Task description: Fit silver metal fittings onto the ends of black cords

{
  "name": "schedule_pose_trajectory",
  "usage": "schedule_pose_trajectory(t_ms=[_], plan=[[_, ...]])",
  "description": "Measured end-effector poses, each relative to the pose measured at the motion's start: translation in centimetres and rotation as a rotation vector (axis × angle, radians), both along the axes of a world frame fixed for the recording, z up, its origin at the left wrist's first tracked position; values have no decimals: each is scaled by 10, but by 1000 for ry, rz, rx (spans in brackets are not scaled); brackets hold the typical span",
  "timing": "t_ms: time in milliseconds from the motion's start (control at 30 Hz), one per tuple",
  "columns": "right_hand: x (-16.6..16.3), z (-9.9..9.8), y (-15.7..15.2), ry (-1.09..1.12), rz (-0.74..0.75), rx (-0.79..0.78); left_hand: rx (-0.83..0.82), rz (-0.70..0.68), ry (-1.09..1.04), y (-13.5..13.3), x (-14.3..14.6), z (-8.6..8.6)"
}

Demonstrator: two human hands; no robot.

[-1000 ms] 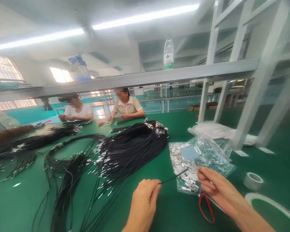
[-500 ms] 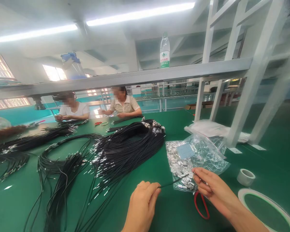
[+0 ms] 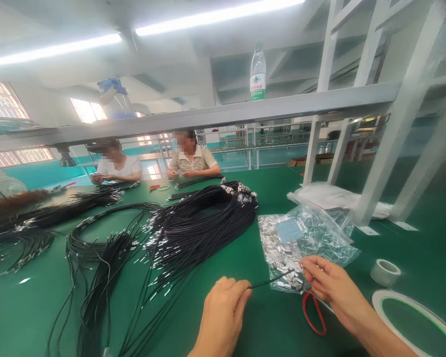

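The left hand (image 3: 223, 312) pinches a single black cord (image 3: 269, 281) between thumb and fingertips, its free end aimed at the clear bag of metal clasps (image 3: 301, 243). The right hand (image 3: 332, 290) rests at that bag's near edge, fingers closed on a clasp, above red-handled scissors (image 3: 314, 313).

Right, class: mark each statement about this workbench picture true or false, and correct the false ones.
1. The left hand pinches a thin black cord. True.
2. The clear plastic bag of small silver metal clips lies on a red tabletop. False: the tabletop is green.
3. A clear plastic water bottle with a green label stands on the grey overhead shelf. True.
4. The red-handled scissors are held in the right hand. False: they lie on the table under it.
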State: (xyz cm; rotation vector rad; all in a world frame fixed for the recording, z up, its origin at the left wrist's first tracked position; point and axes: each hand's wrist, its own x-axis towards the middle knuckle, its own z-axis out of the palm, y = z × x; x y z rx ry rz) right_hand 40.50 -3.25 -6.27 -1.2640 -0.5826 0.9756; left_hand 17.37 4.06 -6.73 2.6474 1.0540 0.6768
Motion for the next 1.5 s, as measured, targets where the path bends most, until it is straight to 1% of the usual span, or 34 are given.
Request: schedule_pose_trajectory(t_ms=[300, 500, 600, 700, 800, 867, 933, 1000, 1067, 1167, 1233, 1333, 1500], plan=[[-5, -3, 1, -65, -11, -25, 72, -8, -16, -1, 1, -3], [-5, -4, 1, -1, 18, -1, 99, -6, -17, 0, 1, -6], [-7, -7, 1, 54, 79, 17, 123, 2, -9, -1, 1, -7], [-12, -17, 1, 143, 127, 70, 149, 5, -17, -1, 1, -9], [-19, -34, 5, 199, 134, 116, 175, -10, -16, -1, 2, -14], [-27, -45, 9, 229, 147, 109, 198, -22, -1, -1, 4, -19], [-36, -50, 12, 275, 186, 76, 227, -29, 21, -2, 5, -23], [-42, -49, 13, 329, 206, 70, 253, -23, 33, -2, 6, -27], [-44, -42, 12, 392, 191, 87, 264, 17, 15, -2, 6, -28], [-39, -30, 7, 492, 164, 67, 257, 99, -33, 1, 3, -28], [-34, -26, 4, 520, 162, 60, 259, 132, -47, 3, 1, -29], [-32, -26, 2, 493, 144, 90, 287, 144, -48, 6, 0, -33], [-33, -30, 3, 377, 129, 89, 335, 123, -13, 6, 1, -36]])
